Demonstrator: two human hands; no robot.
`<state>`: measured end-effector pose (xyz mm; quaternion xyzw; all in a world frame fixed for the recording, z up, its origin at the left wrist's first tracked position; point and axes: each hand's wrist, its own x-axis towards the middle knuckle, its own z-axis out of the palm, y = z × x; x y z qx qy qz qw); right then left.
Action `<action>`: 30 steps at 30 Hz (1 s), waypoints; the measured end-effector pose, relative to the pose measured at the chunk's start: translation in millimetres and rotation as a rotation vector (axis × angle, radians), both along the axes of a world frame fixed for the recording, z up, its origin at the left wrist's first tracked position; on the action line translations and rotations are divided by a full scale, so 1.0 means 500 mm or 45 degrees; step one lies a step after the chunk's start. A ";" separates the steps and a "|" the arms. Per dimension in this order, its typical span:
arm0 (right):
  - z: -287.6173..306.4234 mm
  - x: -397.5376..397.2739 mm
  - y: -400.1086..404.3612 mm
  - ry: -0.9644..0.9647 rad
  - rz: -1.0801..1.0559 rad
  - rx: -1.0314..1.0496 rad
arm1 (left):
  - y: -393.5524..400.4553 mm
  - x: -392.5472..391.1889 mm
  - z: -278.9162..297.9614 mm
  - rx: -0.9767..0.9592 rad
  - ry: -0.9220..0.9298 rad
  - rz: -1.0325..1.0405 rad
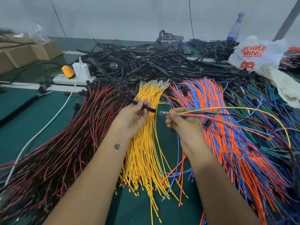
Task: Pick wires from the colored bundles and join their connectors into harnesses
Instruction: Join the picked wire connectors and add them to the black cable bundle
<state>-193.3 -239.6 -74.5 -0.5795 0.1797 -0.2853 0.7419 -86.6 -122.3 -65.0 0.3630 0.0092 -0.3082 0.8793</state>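
head view: left hand (pixel 131 116) grips a black sleeve (pixel 129 99); right hand (pixel 181 120) pinches mixed coloured wires (pixel 211 112).

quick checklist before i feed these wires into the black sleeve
1. Left hand grips the black sleeve: ok.
2. Right hand pinches the picked wires: ok.
3. Wire tips gathered together: ok.
4. Tips point at the sleeve's open end: ok, a small gap remains.
5. Sleeve mouth open: cannot tell.
6. Trailing wires free of the orange and blue bundle: cannot tell.
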 end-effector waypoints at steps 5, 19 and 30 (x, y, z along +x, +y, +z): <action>-0.002 0.010 0.007 -0.071 0.044 0.025 | -0.006 -0.007 -0.011 -0.085 -0.085 0.026; 0.006 0.022 0.010 -0.283 0.123 0.163 | -0.006 -0.023 -0.006 -0.033 -0.346 -0.044; 0.011 0.018 0.012 -0.293 0.186 0.207 | -0.012 -0.033 -0.003 -0.082 -0.326 0.011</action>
